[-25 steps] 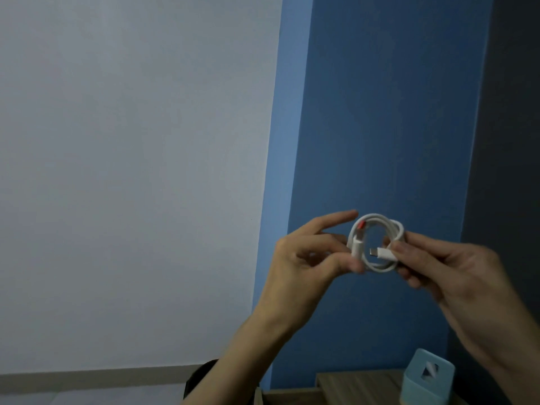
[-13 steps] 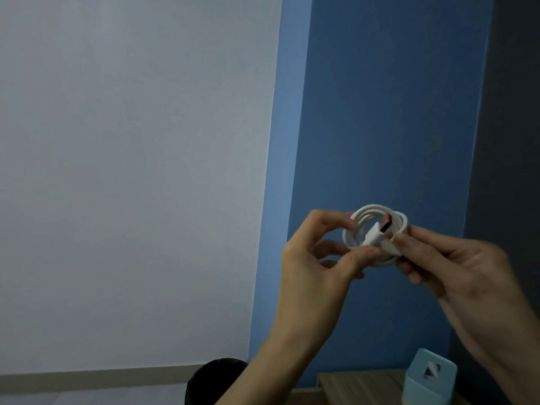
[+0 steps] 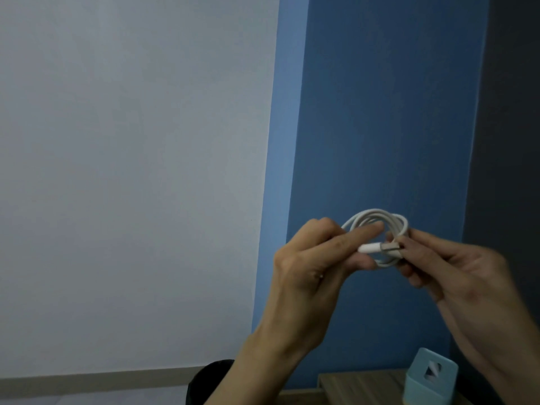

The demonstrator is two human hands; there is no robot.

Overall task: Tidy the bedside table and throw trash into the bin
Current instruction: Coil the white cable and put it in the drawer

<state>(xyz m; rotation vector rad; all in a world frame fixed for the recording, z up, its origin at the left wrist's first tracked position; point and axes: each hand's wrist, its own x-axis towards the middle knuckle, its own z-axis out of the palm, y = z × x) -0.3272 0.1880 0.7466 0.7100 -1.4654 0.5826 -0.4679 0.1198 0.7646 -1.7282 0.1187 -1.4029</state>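
Observation:
A white charging cable (image 3: 377, 217) is coiled into a small loop and held up in front of the blue wall, between both hands. My left hand (image 3: 309, 267) pinches the plug end, which points right across the coil. My right hand (image 3: 455, 267) grips the coil's right side with its fingertips. The wooden bedside table (image 3: 362, 384) shows only as a strip at the bottom edge, below the hands. A dark round bin (image 3: 210, 381) peeks out at the bottom, left of the table and partly behind my left forearm.
A pale blue tissue box (image 3: 429, 381) stands on the table at the bottom right. A white wall fills the left half, a blue wall the right, with a dark panel at the far right edge.
My left hand has turned the plug end from upright to lying across the coil. Both hands have dropped slightly. The bin has come into view at the bottom.

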